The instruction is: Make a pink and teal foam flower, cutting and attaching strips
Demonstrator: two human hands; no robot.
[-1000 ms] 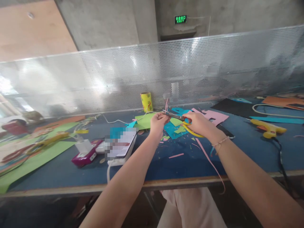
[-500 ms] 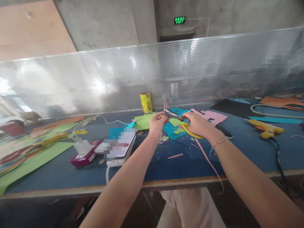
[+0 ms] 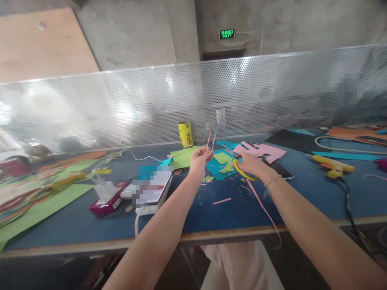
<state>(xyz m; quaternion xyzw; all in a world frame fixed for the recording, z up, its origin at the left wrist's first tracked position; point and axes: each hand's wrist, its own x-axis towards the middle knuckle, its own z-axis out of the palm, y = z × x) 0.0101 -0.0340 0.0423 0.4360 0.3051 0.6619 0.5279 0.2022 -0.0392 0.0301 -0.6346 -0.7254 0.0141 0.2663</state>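
Observation:
My left hand (image 3: pixel 199 159) pinches thin pink paper strips (image 3: pixel 214 142), which stick up above the fingertips over the middle of the table. In my right hand (image 3: pixel 249 164) are scissors (image 3: pixel 238 169) with yellow handles, their blades pointing left toward the strips but apart from them. Beneath and around both hands lie blue paper (image 3: pixel 213 168), green paper (image 3: pixel 184 157) and many tiny scraps. A pink sheet (image 3: pixel 273 151) with cut-outs is just beyond my right hand. One long pink strip (image 3: pixel 261 207) trails over the table's front edge.
A phone (image 3: pixel 160 185) on a white stand and a purple power strip (image 3: pixel 105 203) are to the left. At right lies a yellow glue gun (image 3: pixel 334 164) with its cord hanging down. A yellow roll (image 3: pixel 185 133) stands before the perforated metal screen (image 3: pixel 145 108).
The scissors have drawn back to the right, away from the pink strips. My left hand has stayed nearly in place, still pinching the strips. The view has tilted slightly.

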